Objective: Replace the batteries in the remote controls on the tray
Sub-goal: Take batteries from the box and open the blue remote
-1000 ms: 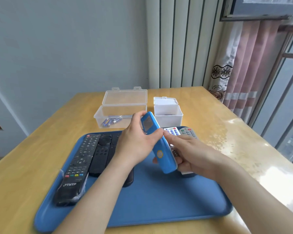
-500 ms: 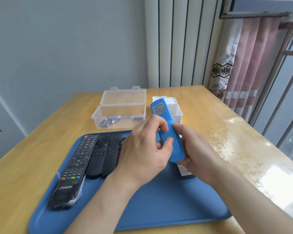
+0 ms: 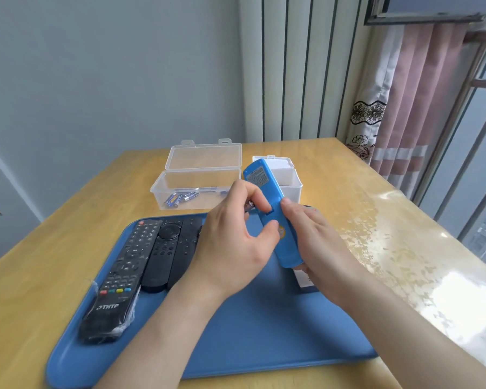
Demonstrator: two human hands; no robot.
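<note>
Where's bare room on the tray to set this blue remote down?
Free: the tray middle and near edge, right of the black remotes; the table right of the tray. Crowded: tray's left side, and behind it by the clear box and white box.

Tray (image 3: 264, 346) on tabletop (image 3: 376, 220); three remotes (image 3: 152, 256) on tray's left; behind it, battery box (image 3: 194, 189) left, lidded box (image 3: 289, 181) right; handheld remote (image 3: 272, 211) above tray.
</note>
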